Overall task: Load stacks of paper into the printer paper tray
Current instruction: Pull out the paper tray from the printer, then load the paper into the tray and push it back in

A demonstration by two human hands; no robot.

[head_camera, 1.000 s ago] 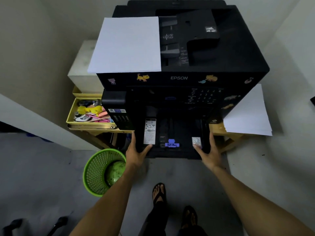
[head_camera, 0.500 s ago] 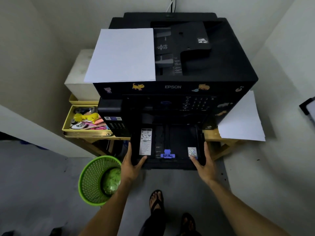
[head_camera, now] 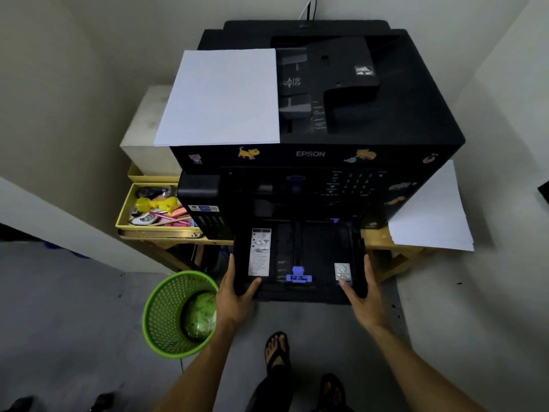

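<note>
Both hands grip the pulled-out paper tray point(head_camera: 315, 248) at its front corners: left hand point(head_camera: 234, 295) on the left corner, right hand point(head_camera: 364, 295) on the right; paper stack point(head_camera: 219, 96) lies atop the printer point(head_camera: 386, 120), well beyond them

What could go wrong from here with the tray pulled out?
1. The paper tray, held at both sides by the left hand and right hand, juts past the wooden table; pulled further, it may drop free.
2. The paper stack at the right overhangs the table edge and could slide off.
</note>
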